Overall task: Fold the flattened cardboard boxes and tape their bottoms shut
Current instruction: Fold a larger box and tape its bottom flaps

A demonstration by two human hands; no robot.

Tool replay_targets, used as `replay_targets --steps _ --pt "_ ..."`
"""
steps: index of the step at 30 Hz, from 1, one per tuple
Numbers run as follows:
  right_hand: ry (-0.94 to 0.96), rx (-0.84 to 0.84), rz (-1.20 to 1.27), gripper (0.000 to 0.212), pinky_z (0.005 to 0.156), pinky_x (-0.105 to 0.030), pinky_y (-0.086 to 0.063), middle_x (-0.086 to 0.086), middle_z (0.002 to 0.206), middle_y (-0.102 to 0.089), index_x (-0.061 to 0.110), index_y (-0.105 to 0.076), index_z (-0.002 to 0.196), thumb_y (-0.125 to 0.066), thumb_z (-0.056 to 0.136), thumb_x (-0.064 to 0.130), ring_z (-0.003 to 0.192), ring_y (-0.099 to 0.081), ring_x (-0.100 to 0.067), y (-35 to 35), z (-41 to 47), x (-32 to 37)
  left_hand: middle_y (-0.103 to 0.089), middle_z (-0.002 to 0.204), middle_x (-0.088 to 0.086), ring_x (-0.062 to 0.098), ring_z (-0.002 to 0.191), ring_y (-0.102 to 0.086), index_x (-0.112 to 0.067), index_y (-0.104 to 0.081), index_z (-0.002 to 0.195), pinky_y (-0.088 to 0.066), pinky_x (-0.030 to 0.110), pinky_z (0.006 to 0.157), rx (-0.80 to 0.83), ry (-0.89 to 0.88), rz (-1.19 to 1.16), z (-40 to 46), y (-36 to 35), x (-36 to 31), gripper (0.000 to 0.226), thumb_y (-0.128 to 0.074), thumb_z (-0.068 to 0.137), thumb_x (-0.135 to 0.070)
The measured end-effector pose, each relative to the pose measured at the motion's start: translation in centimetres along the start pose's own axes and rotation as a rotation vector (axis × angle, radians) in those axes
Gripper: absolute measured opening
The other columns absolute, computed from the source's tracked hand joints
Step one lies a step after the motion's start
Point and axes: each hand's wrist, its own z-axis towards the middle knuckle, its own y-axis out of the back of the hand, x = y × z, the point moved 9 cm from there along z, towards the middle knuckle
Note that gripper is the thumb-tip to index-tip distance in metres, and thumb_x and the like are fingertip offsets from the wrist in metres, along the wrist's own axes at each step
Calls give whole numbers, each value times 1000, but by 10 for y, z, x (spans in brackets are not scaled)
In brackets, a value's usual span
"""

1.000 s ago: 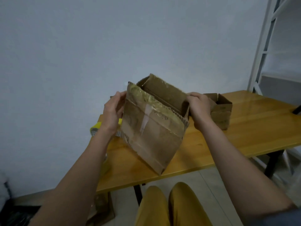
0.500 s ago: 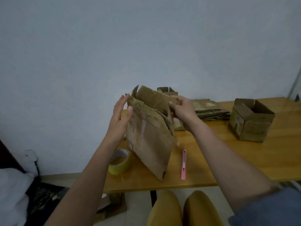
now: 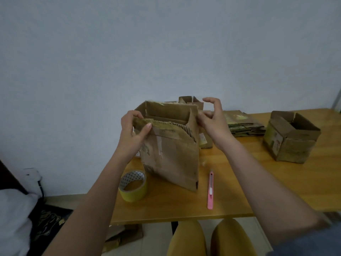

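The box (image 3: 171, 154) hides most of the smaller box (image 3: 191, 101) behind it.

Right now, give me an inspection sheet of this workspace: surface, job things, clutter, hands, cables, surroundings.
Surface: wooden table, bare at the front right.
Job's things: box standing upright on the table with its top flaps open; tape roll near the front left edge; flat cardboard stack at the back; folded box at right, open side up; another box partly hidden behind.
Clutter: pink knife lying right of the held box.
Hands: left hand grips the near flap; right hand pinches the right flap.
Cables: dark cable by the wall at left.
Surroundings: plain wall; cardboard on the floor under the table.
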Motion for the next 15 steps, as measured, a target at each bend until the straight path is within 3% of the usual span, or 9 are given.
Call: replay_targets --steps 4,8,11,13,15 --pt "210 -49 54 26 104 -31 -45 10 127 -56 32 -50 127 -42 102 37 120 -53 -5 4 -35 4 -33 125 10 23 117 -43 -26 -47 109 -40 6 92 -93 -24 48 -4 -2 -4 26 -65 91 -22" --pt "281 13 -138 39 109 -28 -31 19 140 -45 47 -46 130 -34 95 60 134 -35 0 -9 -65 -18 -36 126 10 10 108 -45 -28 -49 113 -45 14 92 -133 -36 39 -9 -7 -13 33 -70 87 -29" --pt "248 -26 -167 26 105 -30 -39 26 126 -50 47 -49 123 -43 98 53 124 -42 3 1 -61 -20 -46 124 5 15 112 -52 -40 -42 125 -51 29 92 -140 -26 -22 -12 -6 -13 59 -79 78 -38" --pt "235 -60 -177 28 100 -32 -44 16 117 -57 36 -57 117 -44 99 51 116 -50 -3 10 -57 -17 -56 116 2 12 104 -60 -40 -33 133 -54 30 86 -121 26 -79 -16 -8 -10 73 -80 77 -35" --pt "220 -64 -195 40 97 -26 -44 8 109 -59 21 -62 116 -43 98 50 113 -52 -6 16 -56 -14 -66 106 -3 8 95 -65 -36 -30 137 -57 31 83 -106 73 -131 -20 -12 -6 76 -78 79 -30"
